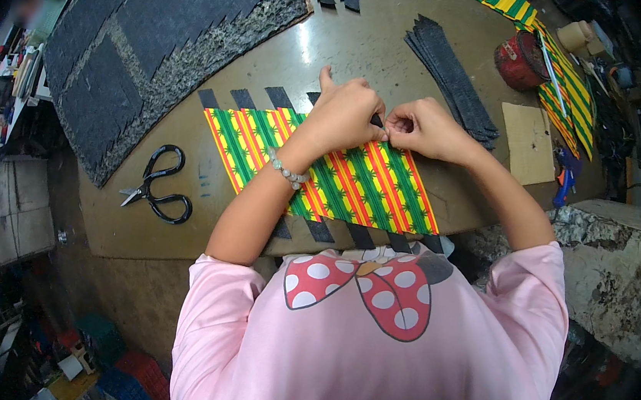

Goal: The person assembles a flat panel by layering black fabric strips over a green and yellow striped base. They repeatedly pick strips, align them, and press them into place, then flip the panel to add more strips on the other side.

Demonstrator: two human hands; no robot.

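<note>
A striped panel [394, 192] in green, yellow and red, with a leaf pattern, lies flat on the table [200, 246] before me. Dark strips [243, 98] stick out past its far and near edges. My left hand [344, 114] is closed over the far edge, fingertips pinched at a small dark strip end [377, 120], thumb side raised. Right against it, my right hand [429, 129] pinches at the same edge; what sits between its fingertips is hidden. Black-handled scissors [154, 184] rest left of the panel, blades partly apart.
At the far left a speckled board [187, 64] carries dark jagged-edged sheets. A stack of dark strips [451, 81] lies beyond my right hand. Farther right are a red tin [520, 61], a cardboard piece [528, 143], striped lengths [502, 0] and a blue-handled tool [566, 177].
</note>
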